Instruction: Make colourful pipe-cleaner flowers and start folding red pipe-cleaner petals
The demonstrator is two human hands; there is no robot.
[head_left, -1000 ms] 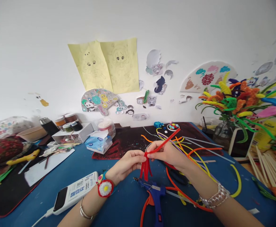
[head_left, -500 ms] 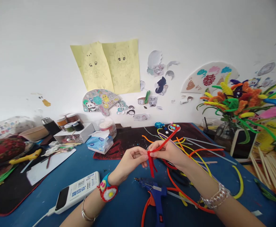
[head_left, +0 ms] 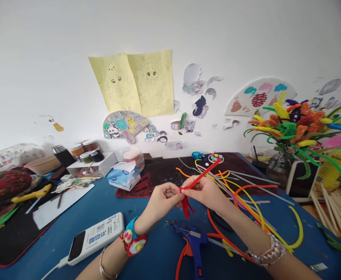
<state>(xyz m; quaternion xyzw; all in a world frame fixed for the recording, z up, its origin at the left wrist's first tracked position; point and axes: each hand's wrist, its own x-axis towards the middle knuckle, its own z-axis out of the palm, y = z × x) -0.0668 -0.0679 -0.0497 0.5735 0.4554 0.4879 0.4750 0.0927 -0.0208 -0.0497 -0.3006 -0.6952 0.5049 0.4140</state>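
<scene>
Left hand (head_left: pixel 163 204) and right hand (head_left: pixel 205 192) are pinching a red pipe cleaner (head_left: pixel 201 177) at the fingertips, its ends hanging below the grip, exact fold hard to see; blue hot glue gun (head_left: pixel 194 243) is lying just below.

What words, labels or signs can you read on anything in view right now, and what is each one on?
"囍" in red on the white fan-shaped card on the wall.
White power bank: printed characters, too blurred to read.
Blue glue gun: label too small to read.
Tissue pack: print too blurred to read.
</scene>
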